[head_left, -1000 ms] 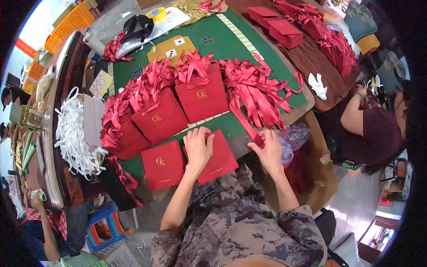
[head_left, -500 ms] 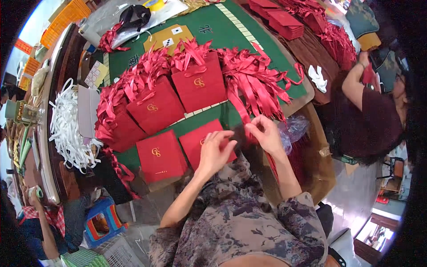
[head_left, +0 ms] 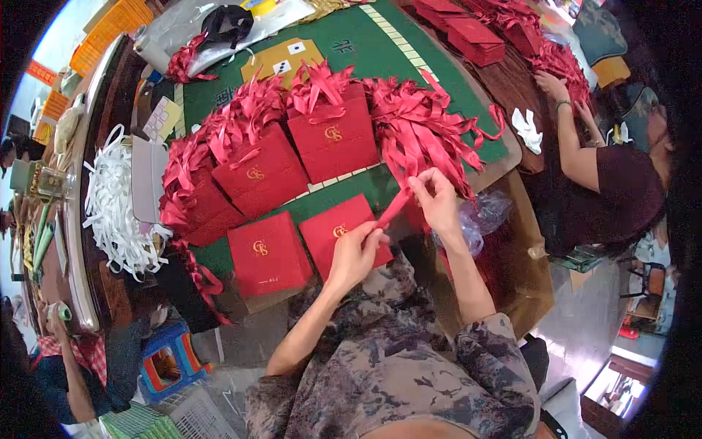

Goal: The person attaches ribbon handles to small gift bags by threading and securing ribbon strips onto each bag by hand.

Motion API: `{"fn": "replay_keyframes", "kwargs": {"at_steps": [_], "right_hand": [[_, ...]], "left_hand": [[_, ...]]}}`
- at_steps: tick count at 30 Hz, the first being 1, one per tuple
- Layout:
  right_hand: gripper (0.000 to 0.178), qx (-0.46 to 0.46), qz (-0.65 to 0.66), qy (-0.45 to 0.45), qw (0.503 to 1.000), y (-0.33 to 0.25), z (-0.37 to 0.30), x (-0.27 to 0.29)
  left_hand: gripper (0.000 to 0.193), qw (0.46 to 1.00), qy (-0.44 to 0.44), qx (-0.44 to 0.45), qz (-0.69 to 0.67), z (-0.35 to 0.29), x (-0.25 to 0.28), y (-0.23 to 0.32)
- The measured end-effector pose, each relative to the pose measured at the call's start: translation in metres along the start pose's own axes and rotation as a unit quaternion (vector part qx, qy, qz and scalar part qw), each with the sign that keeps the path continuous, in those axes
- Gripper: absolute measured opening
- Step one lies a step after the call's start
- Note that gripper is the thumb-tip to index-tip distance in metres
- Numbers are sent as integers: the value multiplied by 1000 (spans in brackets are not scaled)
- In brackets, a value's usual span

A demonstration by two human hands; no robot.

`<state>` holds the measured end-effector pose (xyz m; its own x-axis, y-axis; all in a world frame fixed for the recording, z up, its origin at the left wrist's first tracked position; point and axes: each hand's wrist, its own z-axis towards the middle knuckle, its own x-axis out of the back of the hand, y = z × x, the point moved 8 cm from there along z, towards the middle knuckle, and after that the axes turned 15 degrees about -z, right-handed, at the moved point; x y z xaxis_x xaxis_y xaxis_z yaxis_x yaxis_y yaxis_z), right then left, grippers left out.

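Pinching a narrow red ribbon (head_left: 395, 210) between both hands, with thumb and fingertips closed on it at either end of the short stretch that shows. Gripping the lower end in the left hand (head_left: 355, 256), fingers curled in toward the thumb, right over the lower part of a flat red bag (head_left: 344, 214); cannot tell whether touching that bag too. Gripping the upper end in the right hand (head_left: 440, 211), raised just at the near side of a loose heap of red ribbons (head_left: 424, 135). Holding the ribbon on a slant, rising from left to right, beside the flat red bag.

Having a second flat red bag (head_left: 269, 256) near the first, on its left. Facing a row of standing red bags (head_left: 333, 143) farther in, topped with more ribbon, on a green mat (head_left: 380, 55). Seeing a pile of white ribbons (head_left: 121, 212) well to the left, against a pale box (head_left: 148, 179), and crumpled clear plastic (head_left: 484, 219) just to the right of the right hand. Seeing also a co-worker (head_left: 621, 194) at the far right, hands at a bunch of red ribbons (head_left: 561, 69), and a blue stool (head_left: 170, 358) at lower left.
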<state>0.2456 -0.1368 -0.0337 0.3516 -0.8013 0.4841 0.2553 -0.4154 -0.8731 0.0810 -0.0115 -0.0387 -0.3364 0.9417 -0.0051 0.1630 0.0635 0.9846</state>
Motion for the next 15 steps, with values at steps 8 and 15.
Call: {"fn": "replay_keyframes", "kwargs": {"at_steps": [8, 15], "right_hand": [[20, 276, -242, 47, 929, -82, -39, -5], [21, 179, -128, -180, 959, -74, -55, -41]], "left_hand": [[20, 961, 19, -102, 255, 4, 25, 25], [11, 961, 42, -99, 257, 0, 24, 36]]}}
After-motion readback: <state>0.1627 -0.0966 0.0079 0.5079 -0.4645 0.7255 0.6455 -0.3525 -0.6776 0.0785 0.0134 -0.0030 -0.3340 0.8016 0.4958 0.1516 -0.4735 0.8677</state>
